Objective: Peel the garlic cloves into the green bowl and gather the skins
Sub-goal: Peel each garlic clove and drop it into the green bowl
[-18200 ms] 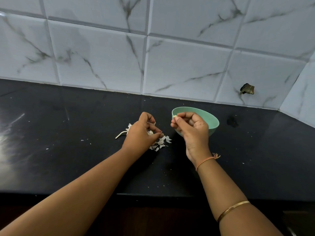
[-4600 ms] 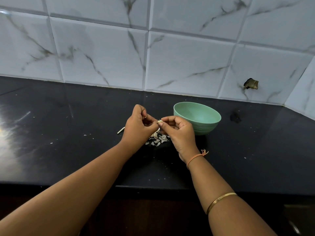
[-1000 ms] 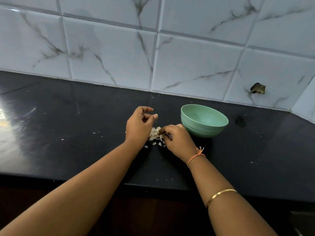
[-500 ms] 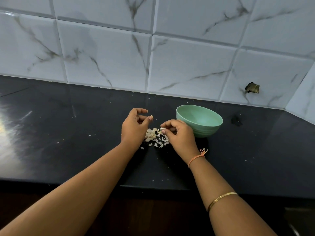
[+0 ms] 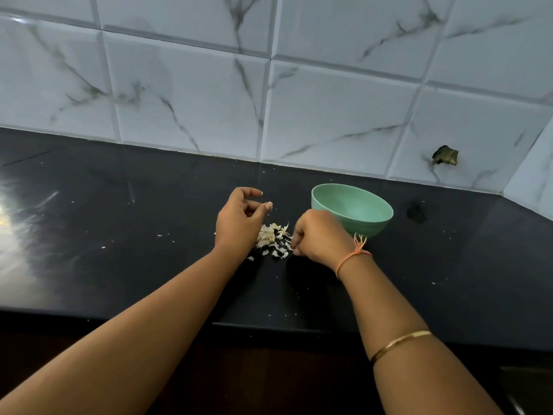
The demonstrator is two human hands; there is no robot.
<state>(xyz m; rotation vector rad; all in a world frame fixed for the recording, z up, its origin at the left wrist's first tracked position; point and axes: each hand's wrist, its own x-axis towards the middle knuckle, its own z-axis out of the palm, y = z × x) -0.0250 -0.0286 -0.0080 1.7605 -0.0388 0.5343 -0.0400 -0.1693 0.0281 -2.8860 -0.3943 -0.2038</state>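
Note:
A small pile of pale garlic skins (image 5: 273, 238) lies on the black counter (image 5: 119, 235) between my hands. The green bowl (image 5: 371, 224) stands just right of the pile, behind my right hand; its visible inside looks bare. My left hand (image 5: 239, 220) hovers at the pile's left edge with fingers loosely curled and nothing in them. My right hand (image 5: 318, 236) is knuckles-up at the pile's right edge, its curled fingertips down on the counter and pinching at loose skin pieces there. No whole clove shows.
Tiny skin flecks (image 5: 103, 247) are scattered over the counter. A marble-tiled wall (image 5: 191, 94) runs along the back, with a broken hole (image 5: 445, 155) at the right. The counter's front edge (image 5: 299, 324) is close to my forearms.
My right hand has dropped from above the pile to the counter at its right edge, fingertips now among the skins. My left hand has stayed beside the pile.

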